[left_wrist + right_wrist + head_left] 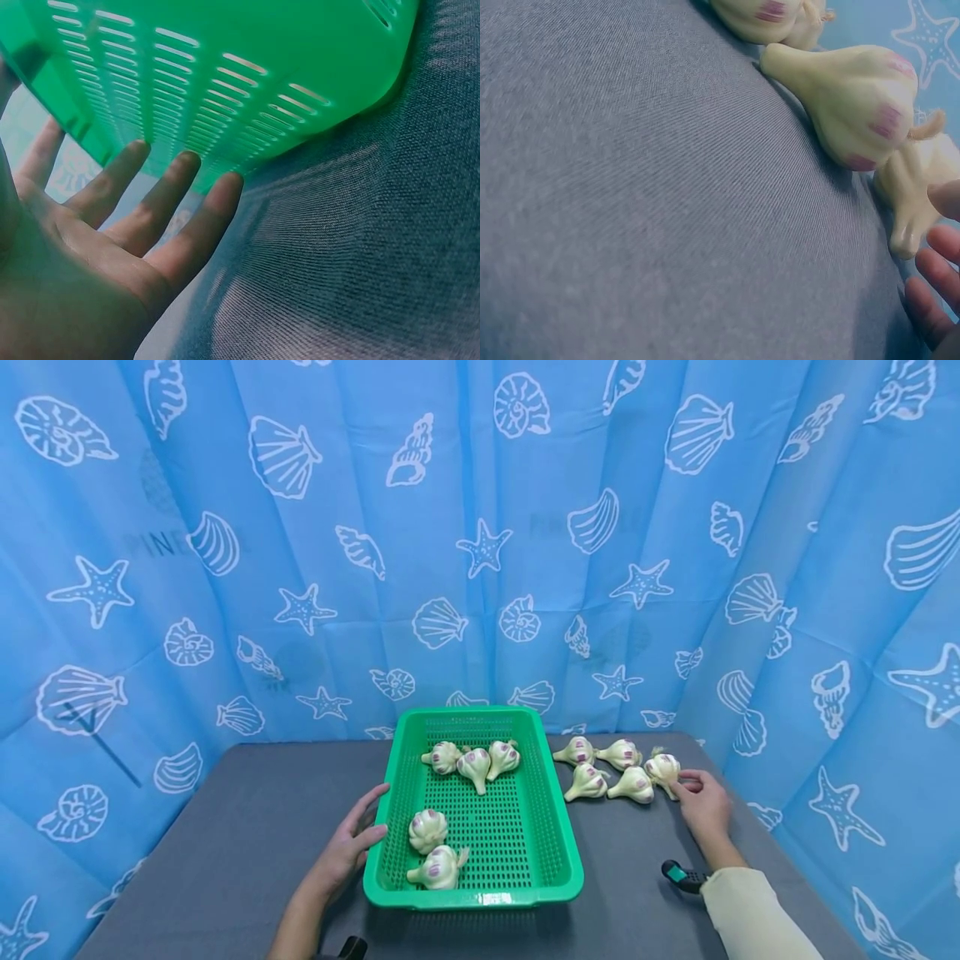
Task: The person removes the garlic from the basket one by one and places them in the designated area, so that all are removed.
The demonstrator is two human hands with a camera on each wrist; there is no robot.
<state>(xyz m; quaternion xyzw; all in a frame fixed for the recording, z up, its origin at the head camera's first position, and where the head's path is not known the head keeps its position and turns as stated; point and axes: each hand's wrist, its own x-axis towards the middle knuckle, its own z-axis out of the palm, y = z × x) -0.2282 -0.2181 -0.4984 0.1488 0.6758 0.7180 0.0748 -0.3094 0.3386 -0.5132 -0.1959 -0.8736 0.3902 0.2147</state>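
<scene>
In the head view my left hand (348, 846) is beside the left wall of a green plastic basket (558, 852), fingers spread and fairly straight. The left wrist view shows its fingertips (225, 187) at the slotted side. Several white garlic bulbs (473, 767) with purple patches lie in the basket. To its right, several more bulbs stand in two rows on the table. At the right end of these, my right hand (705, 806) pinches the outermost garlic bulb (663, 770), which rests on the table; part of this grip lies outside the right wrist view.
A grey cloth covers the table (630, 868). Blue curtains (480, 610) with white shell prints stand behind and at both sides. A dark strap-like device (682, 875) sits by the right wrist, and a dark object (352, 948) near the left wrist at the front edge.
</scene>
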